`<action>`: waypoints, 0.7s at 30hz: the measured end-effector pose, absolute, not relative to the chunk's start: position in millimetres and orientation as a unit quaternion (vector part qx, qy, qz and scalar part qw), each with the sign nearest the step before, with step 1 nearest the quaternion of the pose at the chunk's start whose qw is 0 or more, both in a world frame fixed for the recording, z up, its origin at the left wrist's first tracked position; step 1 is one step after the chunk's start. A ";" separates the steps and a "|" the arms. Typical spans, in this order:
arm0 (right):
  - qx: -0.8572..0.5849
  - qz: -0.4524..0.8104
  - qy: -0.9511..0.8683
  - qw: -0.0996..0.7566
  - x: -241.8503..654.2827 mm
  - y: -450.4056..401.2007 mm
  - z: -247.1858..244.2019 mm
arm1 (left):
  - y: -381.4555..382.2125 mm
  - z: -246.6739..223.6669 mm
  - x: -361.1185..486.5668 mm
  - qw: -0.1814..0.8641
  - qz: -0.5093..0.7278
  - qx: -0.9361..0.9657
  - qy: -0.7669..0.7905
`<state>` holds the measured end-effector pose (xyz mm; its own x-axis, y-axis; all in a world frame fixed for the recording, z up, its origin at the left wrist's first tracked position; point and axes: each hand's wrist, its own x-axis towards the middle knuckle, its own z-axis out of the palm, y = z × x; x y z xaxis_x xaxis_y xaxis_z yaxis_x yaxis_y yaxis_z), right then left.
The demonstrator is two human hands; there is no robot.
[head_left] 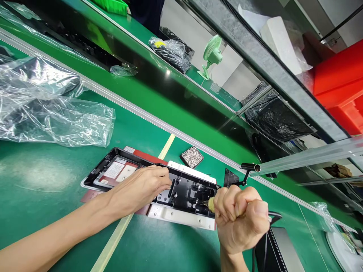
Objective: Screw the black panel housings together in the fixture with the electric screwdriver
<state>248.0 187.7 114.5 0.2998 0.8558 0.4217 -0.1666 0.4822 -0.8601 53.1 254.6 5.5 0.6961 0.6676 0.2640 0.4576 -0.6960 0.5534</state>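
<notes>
A long black plastic housing (184, 189) lies open side up, with screw posts and ribs inside. It rests in a fixture with white side blocks (181, 216) and a reddish base. My right hand (241, 219) is wrapped in a fist around an electric screwdriver (211, 205); only its yellowish nose and bit show, pointing at the right end of the housing. My left hand (150, 183) reaches over the middle of the housing, fingers curled and pressed together at its inside. Whatever those fingertips hold, if anything, is hidden.
A small tray of screws (192, 157) sits behind the fixture. Clear plastic bags (56, 117) lie at the left. A metal rail (136, 113) runs along the bench's back edge. A black stand (246, 172) is near my right hand. A cable (265, 245) hangs beside it.
</notes>
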 end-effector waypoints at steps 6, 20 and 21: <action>-0.362 0.356 -0.473 0.720 248.2 187.4 113.7 | 255.0 4.6 53.1 0.223 0.235 0.894 0.309; -0.361 0.394 -0.503 0.679 258.3 181.1 112.9 | 256.2 3.9 53.8 0.213 0.241 0.897 0.303; -0.353 0.405 -0.519 0.665 260.6 180.8 113.5 | 256.2 3.8 53.7 0.211 0.249 0.897 0.299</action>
<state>260.6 180.8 113.5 0.1337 0.9047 0.4045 -0.1716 0.4232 -0.8897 53.7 256.2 3.8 0.6976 0.6413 0.3195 0.4314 -0.7320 0.5274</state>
